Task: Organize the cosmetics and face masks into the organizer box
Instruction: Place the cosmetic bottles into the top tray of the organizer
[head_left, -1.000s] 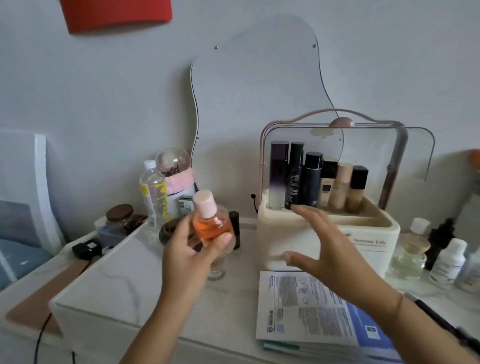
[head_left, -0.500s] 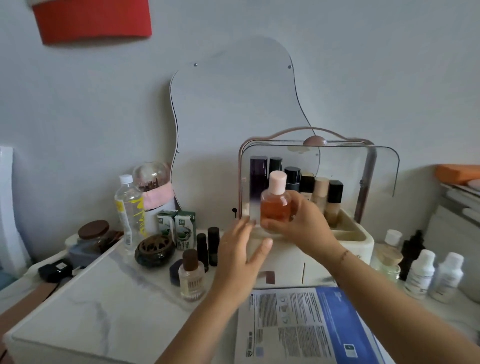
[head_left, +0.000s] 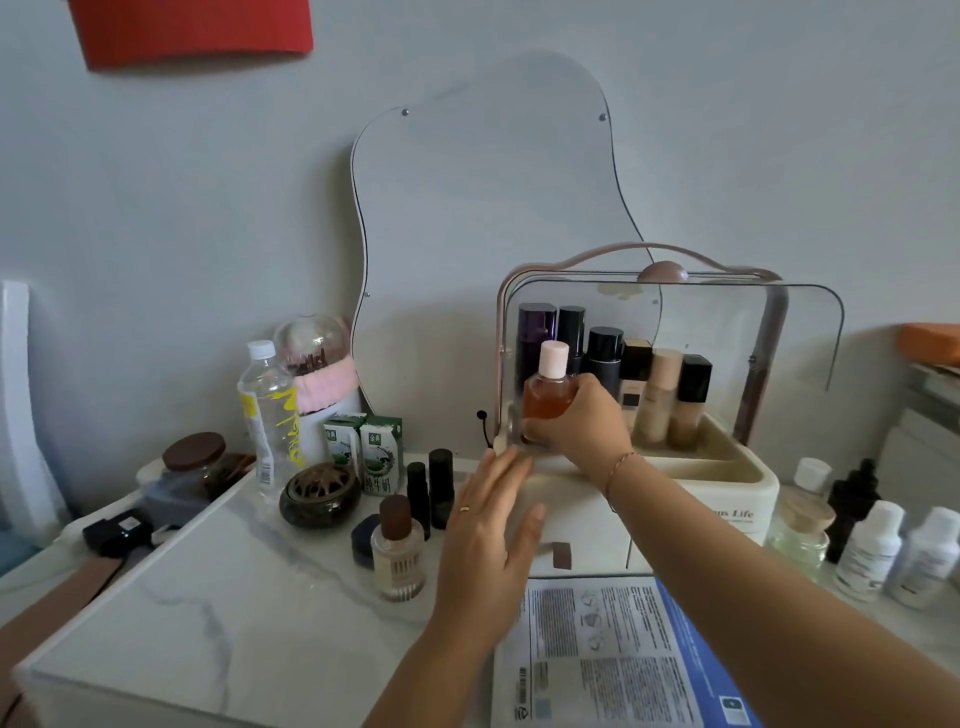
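The lower left of the frame is bare worktop (head_left: 218, 613), open to a hand. At centre, a cluster of small bottles (head_left: 397, 551) stands in the way to the left side of the box (head_left: 748, 486). Inside, tall bottles (head_left: 665, 395) fill the back row. The front trough is free toward the right, but the right hand (head_left: 582, 421) and its orange bottle (head_left: 548, 400) take the left end. The clear lid (head_left: 727, 327) is raised. Mask packets (head_left: 613, 660) cover the lower right.

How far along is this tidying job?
Done: six bottles stand in a row inside the organizer box. In hand: the right hand holds the orange bottle at the box's front left; the left hand is open beside it. Left: the brown-capped bottle, dark tubes, face mask packets and white bottles sit outside.
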